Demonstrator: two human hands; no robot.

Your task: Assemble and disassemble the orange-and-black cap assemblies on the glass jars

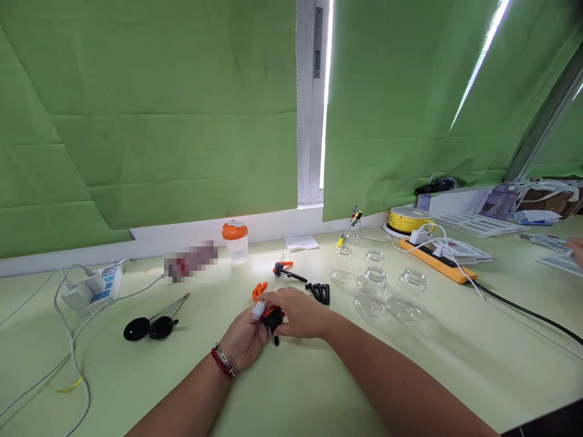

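Note:
Near the middle of the table my left hand (246, 341) is closed around a small black and orange part (273, 318), with a whitish translucent piece (257, 311) beside it at the fingers. My right hand (298, 311) reaches over from the right, its fingers closed on the same part; thumb and fingers partly cover it. A thin metal rod and a black stub stick out below. Just beyond the hands lie a loose orange clip-like piece (259, 291), several black stick-like pieces (319, 293) and another black and orange assembly (288, 272) with a black arm.
Several clear glass jars (374, 285) stand to the right, before an orange power strip (437, 261) with cables. A cup with an orange lid (235, 233) stands at the back. Sunglasses (149, 328) and white cables lie left. Another person's hand (576, 250) shows at the far right.

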